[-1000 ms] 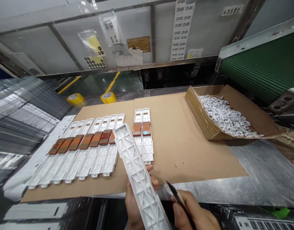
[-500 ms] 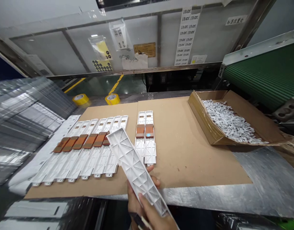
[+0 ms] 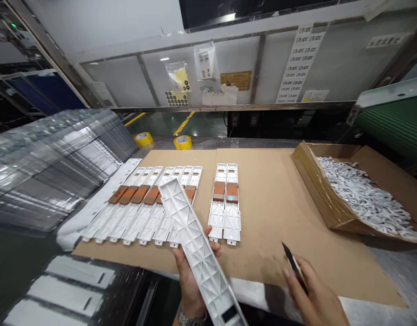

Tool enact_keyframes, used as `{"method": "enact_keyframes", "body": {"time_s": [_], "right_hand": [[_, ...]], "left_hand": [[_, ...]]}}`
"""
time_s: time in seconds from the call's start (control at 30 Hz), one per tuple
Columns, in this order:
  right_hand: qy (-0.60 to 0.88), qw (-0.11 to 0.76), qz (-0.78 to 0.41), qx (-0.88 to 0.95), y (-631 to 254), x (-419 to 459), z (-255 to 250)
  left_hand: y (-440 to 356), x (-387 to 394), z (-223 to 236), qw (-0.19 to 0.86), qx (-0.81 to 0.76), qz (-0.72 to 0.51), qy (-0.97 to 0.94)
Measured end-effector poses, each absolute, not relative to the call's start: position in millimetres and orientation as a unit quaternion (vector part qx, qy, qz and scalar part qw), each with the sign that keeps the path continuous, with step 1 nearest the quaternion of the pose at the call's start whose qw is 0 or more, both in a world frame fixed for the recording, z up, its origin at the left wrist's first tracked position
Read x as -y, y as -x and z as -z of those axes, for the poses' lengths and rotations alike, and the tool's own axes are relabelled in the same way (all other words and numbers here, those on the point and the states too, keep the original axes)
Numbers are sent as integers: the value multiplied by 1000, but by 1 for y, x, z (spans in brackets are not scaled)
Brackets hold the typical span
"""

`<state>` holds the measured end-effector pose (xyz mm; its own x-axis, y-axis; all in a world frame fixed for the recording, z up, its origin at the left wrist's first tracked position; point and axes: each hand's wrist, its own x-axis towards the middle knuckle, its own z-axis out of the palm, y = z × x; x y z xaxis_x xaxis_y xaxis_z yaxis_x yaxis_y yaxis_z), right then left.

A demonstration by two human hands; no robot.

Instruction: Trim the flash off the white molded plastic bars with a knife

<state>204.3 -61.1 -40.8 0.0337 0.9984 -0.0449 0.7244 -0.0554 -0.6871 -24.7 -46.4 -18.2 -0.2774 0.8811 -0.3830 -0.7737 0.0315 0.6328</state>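
One plastic panel rests across the left hand (ribs up).

One camera, worn on the person's head, looks forward and down. The left hand and right hand sit close to the lens at the bottom edge. Beyond them, the table fills the middle of the frame at a short reach — and a wall panel stands farther off along the top.

The ribbed plastic panel leaves the frame below; print on the paper strip is too small to read.
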Motion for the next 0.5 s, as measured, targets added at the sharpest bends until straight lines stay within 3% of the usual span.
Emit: {"method": "enact_keyframes", "body": {"time_s": [0.13, 0.23, 0.3, 0.4, 0.5], "right_hand": [[653, 168, 34, 738, -229, 14, 71], [602, 139, 167, 769, -219, 4, 72], [544, 168, 174, 804, -196, 7, 63], [381, 216, 95, 894, -151, 13, 46], [333, 214, 23, 918, -119, 6, 34]], "left_hand": [[27, 49, 15, 595, -384, -704, -48], [25, 51, 15, 583, -369, -724, -2], [24, 54, 20, 580, -353, -734, 26], [27, 58, 28, 588, -320, -743, 20], [39, 57, 28, 640, -283, -714, 10]]}}
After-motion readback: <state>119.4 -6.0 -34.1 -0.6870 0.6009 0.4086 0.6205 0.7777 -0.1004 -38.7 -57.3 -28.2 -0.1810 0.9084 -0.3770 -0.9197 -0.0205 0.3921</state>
